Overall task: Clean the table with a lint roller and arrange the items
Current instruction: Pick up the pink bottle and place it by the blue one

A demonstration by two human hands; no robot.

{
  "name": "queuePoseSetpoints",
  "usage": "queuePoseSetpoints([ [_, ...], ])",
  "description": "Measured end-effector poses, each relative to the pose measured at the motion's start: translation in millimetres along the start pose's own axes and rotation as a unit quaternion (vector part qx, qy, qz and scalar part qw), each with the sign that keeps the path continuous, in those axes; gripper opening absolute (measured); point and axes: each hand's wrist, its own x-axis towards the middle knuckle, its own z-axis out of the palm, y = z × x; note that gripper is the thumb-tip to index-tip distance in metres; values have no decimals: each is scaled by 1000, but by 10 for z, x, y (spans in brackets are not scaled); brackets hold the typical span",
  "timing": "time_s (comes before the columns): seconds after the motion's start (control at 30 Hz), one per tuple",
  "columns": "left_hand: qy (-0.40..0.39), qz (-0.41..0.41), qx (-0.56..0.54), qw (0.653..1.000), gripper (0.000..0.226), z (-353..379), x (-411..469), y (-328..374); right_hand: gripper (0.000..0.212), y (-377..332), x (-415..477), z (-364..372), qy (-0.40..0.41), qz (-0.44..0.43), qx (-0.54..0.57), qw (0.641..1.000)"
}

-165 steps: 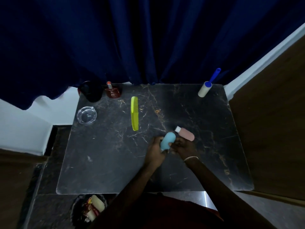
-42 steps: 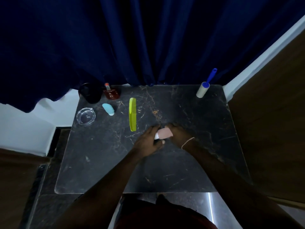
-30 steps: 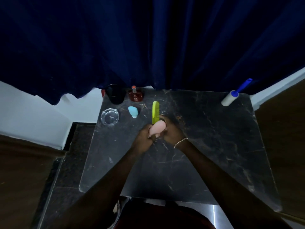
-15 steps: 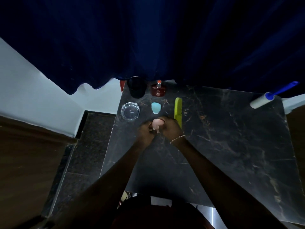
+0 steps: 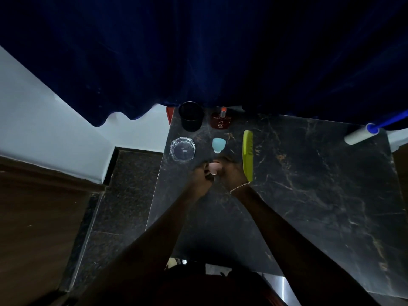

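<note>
Both hands grasp pink bottle [image 5: 213, 167]: left hand [image 5: 201, 177], right hand [image 5: 232, 173], fingers curled round it; blue bottle [image 5: 218, 145] just beyond; comb [image 5: 248, 156] beside right hand.

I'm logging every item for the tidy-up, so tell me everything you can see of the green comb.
The comb is bright yellow-green, plastic-looking, one piece, with a rounded far end and fine teeth along its right edge. It lies flat on the dark marbled table, pointing away from the person, right of the light-blue bottle. Its near end lies beside the right hand, which holds a pink bottle; whether hand and comb touch is unclear.
</note>
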Motion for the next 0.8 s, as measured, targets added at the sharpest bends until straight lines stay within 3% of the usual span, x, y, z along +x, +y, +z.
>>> queuePoseSetpoints([
  [0.13, 0, -6, -28, 1000, 51, 14, 12, -14, 21, 44, -2, 32, -1, -1, -1, 1000],
  [0.37, 7, 7, -13, 1000, 53, -19, -9, -34, 28, 57, -15, 62, 8, -11, 29, 999],
  [0.57, 16, -3, -45, 999, 62, -43, -82, -66, 53, 130, -20, -80, -24, -9, 39, 999],
  [0.67, 15, -35, -49, 998, 67, -79, -146, -140, 52, 277, -33, -207, -6, 39, 49, 998],
  [0.8, 13, -68, 18, 997, 53, -84, -260, -294, 46, 505, -41, -238, 43, 217, 25, 975],
])
